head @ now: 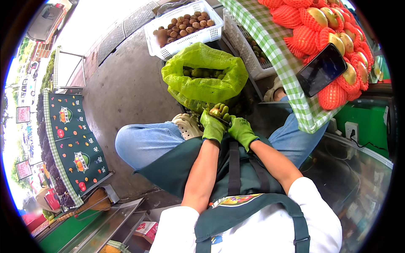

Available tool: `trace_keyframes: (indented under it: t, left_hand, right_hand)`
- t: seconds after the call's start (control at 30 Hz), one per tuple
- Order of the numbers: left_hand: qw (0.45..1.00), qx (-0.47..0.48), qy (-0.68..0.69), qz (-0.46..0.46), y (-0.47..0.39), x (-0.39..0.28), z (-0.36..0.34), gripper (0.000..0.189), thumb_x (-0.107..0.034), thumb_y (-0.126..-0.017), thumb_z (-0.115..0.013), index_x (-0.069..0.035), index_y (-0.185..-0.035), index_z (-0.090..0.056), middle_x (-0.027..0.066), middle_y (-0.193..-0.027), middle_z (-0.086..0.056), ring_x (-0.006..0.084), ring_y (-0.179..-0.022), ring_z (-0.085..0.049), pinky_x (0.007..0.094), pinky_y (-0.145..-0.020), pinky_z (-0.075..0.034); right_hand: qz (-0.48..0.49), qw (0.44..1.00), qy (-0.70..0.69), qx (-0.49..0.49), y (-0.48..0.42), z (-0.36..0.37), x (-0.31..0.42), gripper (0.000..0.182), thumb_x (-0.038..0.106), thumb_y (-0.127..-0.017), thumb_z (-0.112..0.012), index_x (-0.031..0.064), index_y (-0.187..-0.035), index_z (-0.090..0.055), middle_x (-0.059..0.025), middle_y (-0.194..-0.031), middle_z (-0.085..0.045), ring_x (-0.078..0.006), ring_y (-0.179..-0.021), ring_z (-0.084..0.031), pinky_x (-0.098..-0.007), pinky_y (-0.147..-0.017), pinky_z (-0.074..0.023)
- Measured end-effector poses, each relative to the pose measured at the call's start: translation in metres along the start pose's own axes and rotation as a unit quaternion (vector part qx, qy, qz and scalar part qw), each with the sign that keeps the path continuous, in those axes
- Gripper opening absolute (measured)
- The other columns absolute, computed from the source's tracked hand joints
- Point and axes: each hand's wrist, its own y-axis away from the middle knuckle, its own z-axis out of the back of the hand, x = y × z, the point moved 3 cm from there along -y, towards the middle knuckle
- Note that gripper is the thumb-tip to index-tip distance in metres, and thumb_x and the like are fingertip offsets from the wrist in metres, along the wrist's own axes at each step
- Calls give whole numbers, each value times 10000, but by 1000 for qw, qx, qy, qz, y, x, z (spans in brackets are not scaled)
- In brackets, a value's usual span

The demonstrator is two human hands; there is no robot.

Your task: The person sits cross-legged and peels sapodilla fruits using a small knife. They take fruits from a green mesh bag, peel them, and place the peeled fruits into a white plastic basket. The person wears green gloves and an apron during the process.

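My left hand (213, 125), in a green knit work glove, grips a small round walnut (215, 112) with a pale brown patch showing. A knife with a thin dark blade (219, 118) crosses beside the nut. Its handle end is in my right hand (241, 129), gloved alike, its fingers close to the left hand. Gloves partly hide both nut and knife. Just beyond the hands stands a yellow-green mesh sack (205, 87), its rim rolled open around several green-husked nuts (202, 73). Behind it, a white plastic crate (186, 44) contains many brown walnuts (183, 27).
To the right, a table with a green checked cloth (278, 57) bears mangoes (337, 44) in red foam nets and a smartphone (322, 70). Another white crate (262, 69) stands under its edge. A broom (96, 200) lies at lower left, near a printed stall cloth (77, 142).
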Motion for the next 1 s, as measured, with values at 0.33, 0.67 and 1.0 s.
trace_keyframes:
  t: [0.33,0.67,1.0]
  left_hand:
    - [996,-51,-17,-70,8,7,-13,496,-513,-988,-406,-76,-1081,-621,114,-1005,-696,297,-868,-692,414,-706,-569]
    - [989,117,-92,2,30,3,-28,479,-506,-972,-497,-112,-1210,-629,124,-1075,-691,304,-926,-682,439,-764,-579]
    - [993,101,-38,-44,30,-2,-27,465,-472,-950,-538,-74,-1157,-661,145,-1135,-689,313,-994,-669,450,-894,-548]
  right_hand:
    - [-97,982,-162,1,3,-3,-4,277,255,-877,-569,46,-1014,-688,-202,-865,-722,-361,-795,-706,-469,-732,-543]
    - [-42,995,-74,46,21,73,11,260,305,-905,-556,73,-906,-674,-120,-668,-682,-317,-665,-689,-450,-656,-529]
    - [-20,999,-41,13,23,69,21,286,328,-921,-551,66,-939,-665,-207,-801,-688,-408,-818,-671,-510,-750,-520]
